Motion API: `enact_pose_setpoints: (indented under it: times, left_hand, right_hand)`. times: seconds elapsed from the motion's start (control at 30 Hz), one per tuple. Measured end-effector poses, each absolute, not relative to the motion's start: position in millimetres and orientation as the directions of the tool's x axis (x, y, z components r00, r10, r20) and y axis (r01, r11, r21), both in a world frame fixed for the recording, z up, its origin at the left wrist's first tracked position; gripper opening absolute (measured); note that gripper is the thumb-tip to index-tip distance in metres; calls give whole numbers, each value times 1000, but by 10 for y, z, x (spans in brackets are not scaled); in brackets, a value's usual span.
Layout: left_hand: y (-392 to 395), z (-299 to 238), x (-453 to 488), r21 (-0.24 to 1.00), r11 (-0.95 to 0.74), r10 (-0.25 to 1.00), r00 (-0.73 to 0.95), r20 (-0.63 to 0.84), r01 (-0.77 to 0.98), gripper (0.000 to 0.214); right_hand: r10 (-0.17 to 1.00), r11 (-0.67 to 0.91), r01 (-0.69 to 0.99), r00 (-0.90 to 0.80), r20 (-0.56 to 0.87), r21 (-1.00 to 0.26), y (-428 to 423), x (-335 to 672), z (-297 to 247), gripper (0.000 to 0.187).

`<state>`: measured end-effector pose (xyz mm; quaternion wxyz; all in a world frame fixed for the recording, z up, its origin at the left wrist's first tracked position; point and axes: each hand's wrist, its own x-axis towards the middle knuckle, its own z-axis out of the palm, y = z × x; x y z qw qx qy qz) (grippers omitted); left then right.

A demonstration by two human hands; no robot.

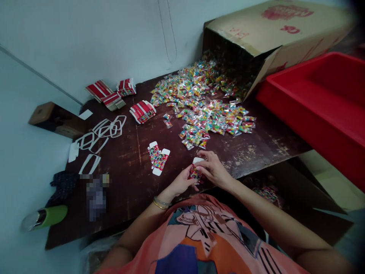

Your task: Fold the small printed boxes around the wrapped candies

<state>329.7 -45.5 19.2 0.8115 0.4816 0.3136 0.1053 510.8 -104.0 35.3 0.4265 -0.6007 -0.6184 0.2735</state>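
Both my hands meet at the near edge of the dark wooden table [128, 182]. My left hand [180, 184] and my right hand [212, 168] pinch a small colourful printed box [195, 171] between them, fingers closed round it. Just left of them lies a flat unfolded box blank [158, 157] with white tabs. A large heap of small colourful sweet packets [205, 110] spreads over the table beyond my hands.
A tipped cardboard carton [273, 34] spills the packets at the back right. A red plastic tray [322, 102] sits to the right. Stacks of red-and-white flat boxes [142, 111] and white card offcuts [99, 133] lie at the left. A green bottle [45, 217] lies near the left edge.
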Motion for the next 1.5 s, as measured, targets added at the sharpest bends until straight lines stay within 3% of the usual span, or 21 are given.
enact_pose_setpoints:
  times: [0.07, 0.13, 0.23, 0.3, 0.37, 0.43, 0.53, 0.77, 0.9, 1.0, 1.03, 1.1, 1.13, 1.2, 1.23, 1.3, 1.37, 1.5]
  left_hand:
    - [-440, 181, 3319, 845, 523, 516, 745, -422, 116, 56]
    - [-429, 175, 3346, 826, 548, 531, 710, -463, 129, 54]
    - [-420, 192, 3379, 819, 546, 530, 685, -500, 175, 63]
    - [-413, 217, 3391, 856, 467, 537, 698, -474, 222, 55]
    - [-401, 240, 3396, 902, 345, 546, 726, -419, 261, 42]
    - [-384, 248, 3398, 916, 290, 557, 729, -398, 278, 33]
    - [-351, 240, 3389, 887, 383, 556, 702, -445, 258, 32]
    - [-319, 219, 3227, 884, 449, 430, 835, -343, 132, 41]
    - [-448, 230, 3188, 804, 577, 391, 815, -427, 144, 47]
    - [-503, 265, 3210, 781, 594, 323, 833, -450, 192, 49]
    - [-472, 276, 3199, 824, 520, 359, 817, -451, 226, 48]
    - [-317, 281, 3100, 907, 234, 592, 689, -418, 350, 43]
    - [-202, 271, 3005, 888, 58, 753, 564, -339, 456, 40]
    - [53, 224, 2741, 678, -114, 961, 253, -109, 726, 40]
    - [170, 189, 2594, 561, -103, 985, 162, -56, 822, 42]
    - [337, 117, 2340, 453, -112, 984, 163, -74, 884, 36]
    - [395, 67, 2214, 533, -107, 955, 235, -179, 839, 28]
    - [192, 104, 2413, 772, 23, 844, 401, -355, 635, 21]
  right_hand:
    - [959, 58, 360, 239, 152, -931, -1099, 5060, 315, 22]
    - [949, -82, 31, 308, -68, -996, -1135, 5038, 253, 25]
    - [933, -306, -373, 67, -355, -876, -1147, 5032, 162, 28]
    - [922, -359, -414, -18, -386, -837, -1141, 5028, 146, 32]
    - [947, -299, -269, 32, -318, -916, -1137, 5020, 181, 30]
    - [986, -150, -4, 68, -149, -989, -1139, 5015, 250, 22]
    - [998, 57, 245, -16, 55, -968, -1145, 5026, 351, 25]
    - [998, 43, 279, 35, 55, -959, -1150, 5038, 348, 24]
    - [981, 167, 426, 23, 194, -889, -1181, 4908, 289, 31]
    - [991, 97, 374, 50, 124, -922, -1238, 4938, 305, 30]
    - [995, 48, 365, 61, 76, -930, -1285, 5025, 326, 30]
    - [993, -65, 423, 115, -18, -904, -1450, 5342, 370, 31]
    - [985, -124, 491, 168, -46, -862, -1566, 5563, 380, 32]
    - [963, -225, 634, 262, -68, -740, -1838, 6063, 348, 34]
    - [950, -258, 697, 310, -44, -669, -1973, 6301, 305, 37]
    - [924, -319, 769, 383, 0, -554, -2184, 6645, 193, 43]
    - [915, -336, 773, 403, 8, -538, -2259, 6718, 109, 44]
    - [941, -226, 646, 339, 9, -729, -1959, 6061, 171, 31]
